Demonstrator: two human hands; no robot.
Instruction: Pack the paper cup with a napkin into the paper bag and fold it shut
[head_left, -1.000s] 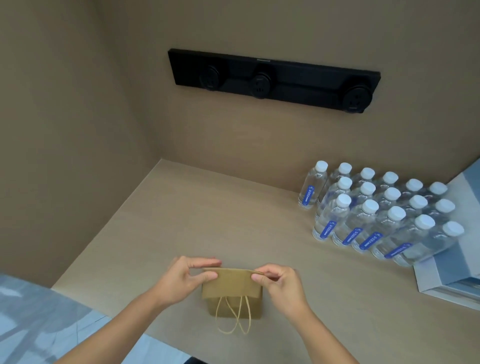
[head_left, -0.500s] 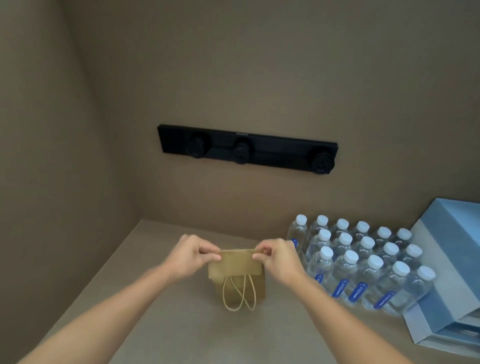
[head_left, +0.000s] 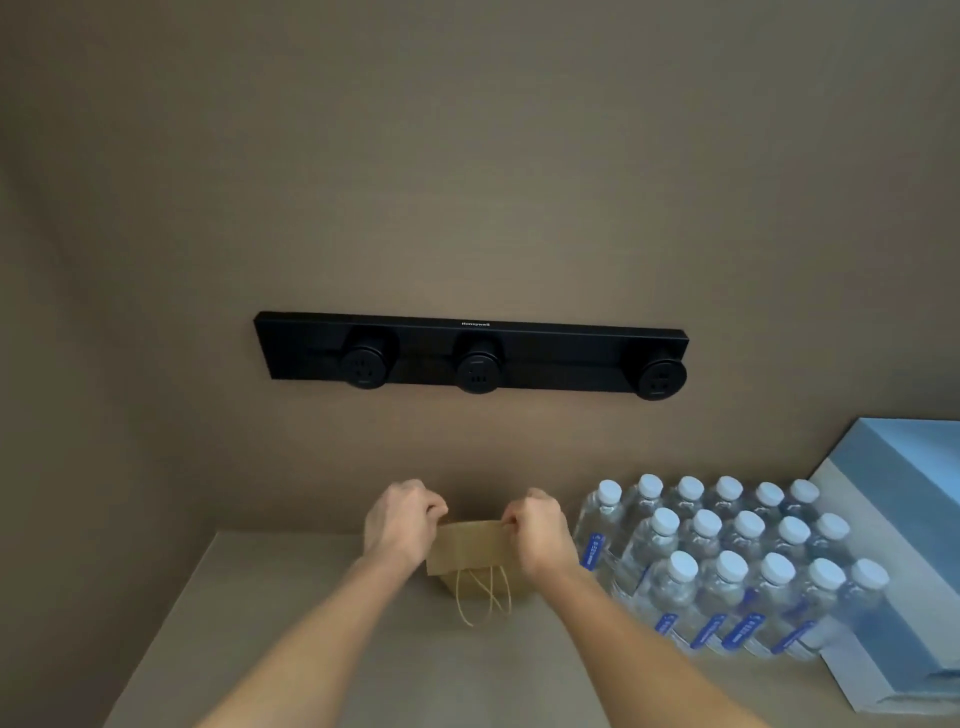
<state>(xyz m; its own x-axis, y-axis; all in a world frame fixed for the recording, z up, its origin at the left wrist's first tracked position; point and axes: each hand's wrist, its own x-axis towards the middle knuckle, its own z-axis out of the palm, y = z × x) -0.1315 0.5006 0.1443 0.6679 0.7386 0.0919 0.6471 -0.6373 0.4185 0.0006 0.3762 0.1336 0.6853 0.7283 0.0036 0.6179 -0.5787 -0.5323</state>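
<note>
The paper bag (head_left: 475, 551) hides its contents; the blue box (head_left: 904, 545) runs off the right edge

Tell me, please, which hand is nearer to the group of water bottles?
The right hand. It grips the right end of the paper bag's folded top, just beside the water bottles. The left hand holds the bag's far end, farther away.

Plain tan walls (head_left: 467, 156) close in behind and to the left of the fingers, dimly and evenly lit; a black socket rail (head_left: 470, 353) with three round outlets is fixed to the back wall above the fingers; a beige countertop (head_left: 311, 649) stretches beneath them; capped water bottles (head_left: 727, 566) stand in rows to their right; a pale blue box (head_left: 898, 551) lies beyond the bottles.
</note>
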